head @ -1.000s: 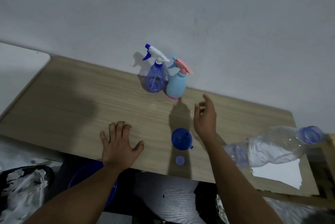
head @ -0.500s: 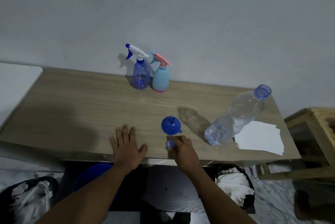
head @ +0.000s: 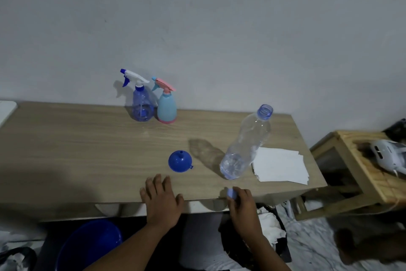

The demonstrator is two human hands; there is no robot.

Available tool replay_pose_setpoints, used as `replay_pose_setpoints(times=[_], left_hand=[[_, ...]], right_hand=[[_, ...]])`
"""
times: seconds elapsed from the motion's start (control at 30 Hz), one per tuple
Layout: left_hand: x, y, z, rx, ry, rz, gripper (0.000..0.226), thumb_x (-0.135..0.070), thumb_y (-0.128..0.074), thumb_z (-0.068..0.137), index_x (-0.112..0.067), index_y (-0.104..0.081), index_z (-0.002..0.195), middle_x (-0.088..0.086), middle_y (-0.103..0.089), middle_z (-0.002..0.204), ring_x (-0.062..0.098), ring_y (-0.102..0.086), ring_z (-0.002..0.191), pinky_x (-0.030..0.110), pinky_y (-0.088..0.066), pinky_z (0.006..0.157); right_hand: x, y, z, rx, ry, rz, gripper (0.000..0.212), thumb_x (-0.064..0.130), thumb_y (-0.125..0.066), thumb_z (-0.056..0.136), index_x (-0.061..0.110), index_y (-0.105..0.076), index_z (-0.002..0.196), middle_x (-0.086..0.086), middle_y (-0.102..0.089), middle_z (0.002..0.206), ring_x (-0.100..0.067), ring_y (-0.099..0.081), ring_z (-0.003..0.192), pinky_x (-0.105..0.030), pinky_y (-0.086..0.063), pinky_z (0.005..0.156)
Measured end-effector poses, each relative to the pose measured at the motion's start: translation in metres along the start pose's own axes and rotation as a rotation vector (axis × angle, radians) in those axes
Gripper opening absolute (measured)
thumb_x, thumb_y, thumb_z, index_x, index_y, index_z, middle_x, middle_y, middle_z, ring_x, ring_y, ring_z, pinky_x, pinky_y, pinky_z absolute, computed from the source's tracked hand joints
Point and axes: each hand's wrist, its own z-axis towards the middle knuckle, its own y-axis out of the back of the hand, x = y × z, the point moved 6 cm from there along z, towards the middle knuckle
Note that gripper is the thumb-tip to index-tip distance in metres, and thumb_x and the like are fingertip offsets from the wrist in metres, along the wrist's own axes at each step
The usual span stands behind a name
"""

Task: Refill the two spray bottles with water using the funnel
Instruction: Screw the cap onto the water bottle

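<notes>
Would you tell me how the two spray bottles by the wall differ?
The blue spray bottle is see-through; the teal spray bottle is opaque. The blue spray bottle has a white trigger head, the teal spray bottle a pink one. Both stand upright, heads on, nozzles left.

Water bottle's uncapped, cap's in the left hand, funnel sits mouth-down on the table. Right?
One slip: the head view shows the cap pinched in the right hand, not the left hand, which rests flat on the table. The water bottle is uncapped and the funnel sits mouth-down, as you said.
</notes>
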Motion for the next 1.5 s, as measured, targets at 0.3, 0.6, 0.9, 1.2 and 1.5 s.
replay_pose_setpoints(times=[0.3,0.6,0.9,1.2,1.5], left_hand=[[-0.101,0.03,-0.024,-0.075,-0.131,-0.34,0.059,-0.055,-0.05,0.089,-0.024,-0.047,0.139,-0.005,-0.046,0.141,0.019,-0.04,0.133,0.031,-0.031,0.106],[-0.185,0.158,-0.011,-0.314,-0.356,-0.93,0.069,-0.049,-0.065,0.087,-0.032,-0.034,0.146,-0.014,-0.044,0.145,0.002,-0.047,0.129,0.03,-0.047,0.102],[-0.213,0.178,-0.01,-0.361,-0.319,-0.907,0.057,-0.039,-0.07,0.088,-0.042,-0.045,0.138,-0.008,-0.058,0.129,0.006,-0.057,0.117,0.04,-0.058,0.091],[-0.212,0.18,-0.008,-0.364,-0.254,-0.958,0.056,-0.031,-0.076,0.084,-0.04,-0.052,0.134,-0.012,-0.061,0.13,0.015,-0.065,0.11,0.046,-0.059,0.09],[-0.213,0.181,-0.006,-0.334,-0.241,-0.989,0.053,-0.028,-0.076,0.085,-0.043,-0.054,0.131,-0.013,-0.061,0.129,0.016,-0.065,0.112,0.047,-0.058,0.092]], right_hand=[[0.053,0.166,0.083,-0.222,0.12,0.362,0.034,0.016,-0.063,0.097,0.014,-0.059,0.13,-0.003,-0.059,0.116,0.007,-0.06,0.098,-0.006,-0.049,0.077],[0.178,0.235,0.129,0.206,0.659,0.178,0.035,0.017,-0.06,0.099,0.02,-0.06,0.134,0.004,-0.056,0.118,-0.003,-0.06,0.103,-0.01,-0.049,0.086],[0.198,0.222,0.144,0.427,0.804,-0.14,0.037,0.022,-0.058,0.1,0.024,-0.059,0.137,0.003,-0.056,0.123,-0.009,-0.061,0.098,-0.019,-0.048,0.09],[0.202,0.214,0.15,0.391,0.745,-0.095,0.021,0.034,-0.07,0.091,0.019,-0.066,0.106,0.001,-0.062,0.104,-0.015,-0.061,0.09,-0.035,-0.054,0.085],[0.202,0.212,0.16,0.562,0.757,-0.036,0.029,0.022,-0.068,0.093,0.026,-0.068,0.122,0.011,-0.063,0.119,-0.012,-0.066,0.093,-0.029,-0.056,0.087]])
